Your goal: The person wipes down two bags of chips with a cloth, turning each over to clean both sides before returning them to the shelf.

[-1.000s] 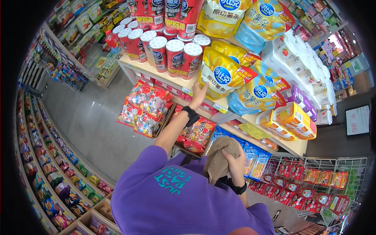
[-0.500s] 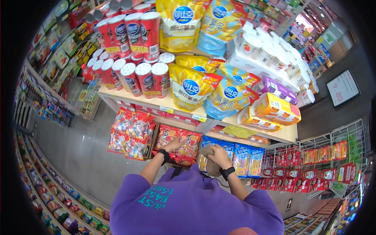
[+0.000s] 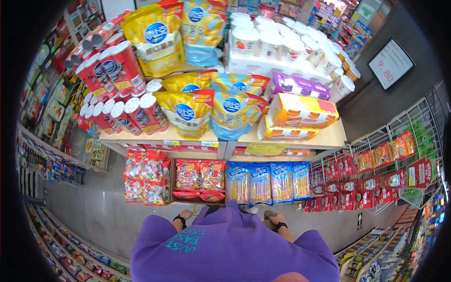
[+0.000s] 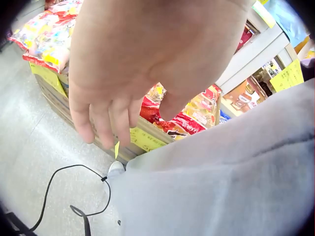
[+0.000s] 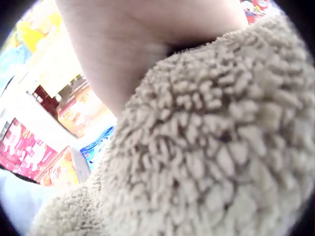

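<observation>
The left hand [image 3: 186, 214] hangs low beside the purple shirt [image 3: 235, 244]. In the left wrist view this hand [image 4: 142, 64] holds nothing, its fingers loose and pointing down, near a box of red candy bags [image 4: 189, 115]. On the other side of the body the right hand [image 3: 277, 218] holds a brown fuzzy cloth [image 3: 269, 214]. That cloth [image 5: 211, 142] fills most of the right wrist view and hides the right fingers; only the heel of the hand [image 5: 133, 44] shows above it.
A shelf [image 3: 329, 138] ahead bears yellow pouches [image 3: 185, 113], red canisters [image 3: 149, 108] and boxed cups [image 3: 305, 110]. Below stand candy bags [image 3: 145, 176] and blue packs [image 3: 260, 183]. A wire rack [image 3: 390, 155] is at the right. A black cable [image 4: 74, 167] lies on the floor.
The left hand has drawn back from the yellow pouch, past the red bags, down to the person's side. The right hand has lowered with the cloth. The head view has shifted.
</observation>
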Demonstrator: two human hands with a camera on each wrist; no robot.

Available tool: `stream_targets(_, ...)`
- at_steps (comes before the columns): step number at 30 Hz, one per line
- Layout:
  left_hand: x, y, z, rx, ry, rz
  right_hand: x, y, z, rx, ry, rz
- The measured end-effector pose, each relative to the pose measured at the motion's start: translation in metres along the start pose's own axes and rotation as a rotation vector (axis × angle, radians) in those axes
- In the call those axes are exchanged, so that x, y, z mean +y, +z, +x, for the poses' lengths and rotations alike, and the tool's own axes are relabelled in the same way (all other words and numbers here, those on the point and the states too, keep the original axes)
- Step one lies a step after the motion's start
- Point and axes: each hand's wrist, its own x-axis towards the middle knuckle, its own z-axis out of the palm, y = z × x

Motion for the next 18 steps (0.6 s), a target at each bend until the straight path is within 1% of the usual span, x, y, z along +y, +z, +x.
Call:
stream_targets(1,0.004,0.004,-0.006,-0.054,-0.022,-0.040,0.010,0.003,-0.006,0.006,0.053,0.106)
stream_targets(4,0.022,0.018,-0.012,-0.070,0.019,0.003,0.025,0.008,-0.007,-0.050,0.097,0.092)
stream_targets(5,0.029,0.026,-0.005,0.001,0.086,0.079,0.032,0.014,-0.003,-0.002,0.062,0.060)
stream_targets(7,0.040,0.037,0.024,-0.036,0.221,0.169,0.044,0.021,0.012,-0.013,0.067,0.090)
stream_targets(8,0.059,0.040,0.031,-0.044,0.189,0.131,0.048,0.022,0.020,-0.006,0.055,0.121)
stream_targets(9,0.059,0.052,0.054,0.054,0.269,-0.050,0.051,0.020,0.026,-0.021,0.055,0.107)
stream_targets(10,0.117,0.033,0.001,0.143,0.252,-0.018,0.052,0.020,0.033,-0.009,0.007,0.120)
stream_targets(11,0.095,0.048,0.042,0.152,0.538,0.007,0.051,0.017,0.037,0.001,-0.041,0.133)
stream_targets(12,0.147,0.030,-0.012,0.140,0.461,-0.098,0.049,0.013,0.041,-0.017,-0.043,0.120)
stream_targets(13,0.139,0.042,0.017,0.184,0.446,-0.101,0.046,0.009,0.043,-0.014,-0.078,0.117)
stream_targets(14,0.169,0.031,-0.013,0.138,0.430,-0.078,0.046,0.008,0.046,-0.010,-0.109,0.120)
stream_targets(15,0.166,0.036,0.004,0.131,0.440,-0.044,0.049,0.010,0.054,-0.029,-0.107,0.137)
stream_targets(16,0.169,0.040,0.003,0.192,0.456,-0.057,0.054,0.014,0.063,-0.046,-0.103,0.159)
stream_targets(17,0.174,0.040,-0.002,0.163,0.400,-0.072,0.055,0.011,0.064,-0.057,-0.091,0.164)
stream_targets(18,0.174,0.040,-0.005,0.140,0.345,-0.090,0.049,0.003,0.063,-0.045,-0.117,0.101)
